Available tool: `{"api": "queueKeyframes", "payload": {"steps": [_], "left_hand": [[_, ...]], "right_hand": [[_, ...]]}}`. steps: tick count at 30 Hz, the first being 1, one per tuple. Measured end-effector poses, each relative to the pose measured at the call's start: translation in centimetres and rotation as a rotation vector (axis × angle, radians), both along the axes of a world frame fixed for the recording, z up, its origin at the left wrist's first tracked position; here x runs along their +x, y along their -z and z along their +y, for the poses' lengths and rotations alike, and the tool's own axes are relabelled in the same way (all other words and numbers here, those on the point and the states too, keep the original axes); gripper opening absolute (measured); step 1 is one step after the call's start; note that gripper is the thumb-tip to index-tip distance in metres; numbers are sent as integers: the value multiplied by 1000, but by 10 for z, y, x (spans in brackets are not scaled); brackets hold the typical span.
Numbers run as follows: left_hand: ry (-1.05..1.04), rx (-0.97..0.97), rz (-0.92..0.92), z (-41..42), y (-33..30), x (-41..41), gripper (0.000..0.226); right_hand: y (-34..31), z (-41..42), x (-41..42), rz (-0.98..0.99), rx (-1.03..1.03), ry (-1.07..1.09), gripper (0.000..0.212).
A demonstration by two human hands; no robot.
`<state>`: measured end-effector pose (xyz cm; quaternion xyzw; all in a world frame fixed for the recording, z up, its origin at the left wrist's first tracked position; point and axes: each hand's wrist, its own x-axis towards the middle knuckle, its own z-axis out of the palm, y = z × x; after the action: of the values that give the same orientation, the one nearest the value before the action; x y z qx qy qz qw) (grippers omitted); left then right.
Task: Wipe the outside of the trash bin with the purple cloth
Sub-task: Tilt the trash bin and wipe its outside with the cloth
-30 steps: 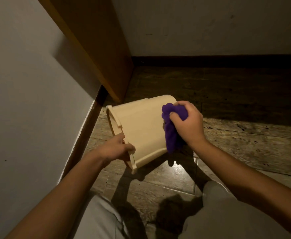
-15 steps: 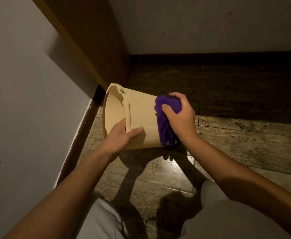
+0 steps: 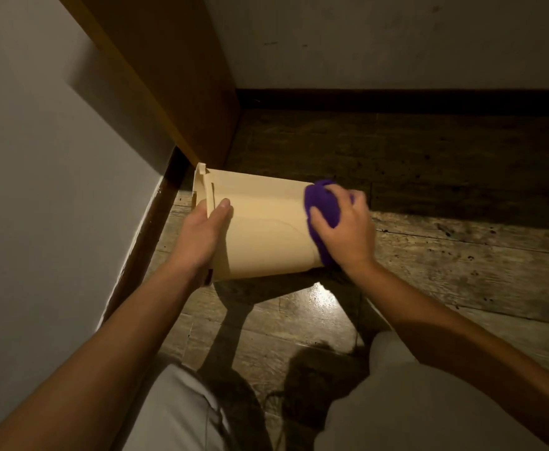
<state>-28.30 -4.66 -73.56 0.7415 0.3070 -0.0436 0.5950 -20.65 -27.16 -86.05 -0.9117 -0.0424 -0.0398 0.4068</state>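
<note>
A cream plastic trash bin [image 3: 260,229] is held on its side just above the wooden floor, its rim toward the left wall and its base toward the right. My left hand [image 3: 201,236] grips the bin at the rim end, thumb on top of the outer wall. My right hand [image 3: 344,229] presses a bunched purple cloth [image 3: 323,209] against the bin's base end. The cloth is partly hidden under my fingers. The bin's opening faces away to the left and cannot be seen.
A white wall with a dark baseboard [image 3: 143,232] runs close on the left. A brown wooden panel [image 3: 175,76] stands behind the bin. Wooden floor [image 3: 445,255] stretches right toward a dark back wall. My knees in light trousers [image 3: 413,402] are at the bottom.
My left hand has rolled the bin so the opening now faces away and a side wall faces up. My right hand with the cloth shifted to the bin's base end.
</note>
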Motion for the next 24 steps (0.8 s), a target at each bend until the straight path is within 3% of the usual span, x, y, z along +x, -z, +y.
{"api": "queueKeyframes", "payload": {"steps": [5,8,12,17,24], "left_hand": [[-121,7,15,6,3,2,32],[-194,-98,-5,9,3,4,21],[-171,-232,-64,12,3,1,36],[-76,-249,-37,8,0,2,39],[-66,-181,-23,14,0,-2,28]], "right_hand": [[17,-41,30,306,132,322,54],[-1,-46,35,226,259,393,51],[-52,-18,40,29,339,170,52],[-81,36,33,60,247,-191,61],[-29,7,-3,10,119,-74,59]]}}
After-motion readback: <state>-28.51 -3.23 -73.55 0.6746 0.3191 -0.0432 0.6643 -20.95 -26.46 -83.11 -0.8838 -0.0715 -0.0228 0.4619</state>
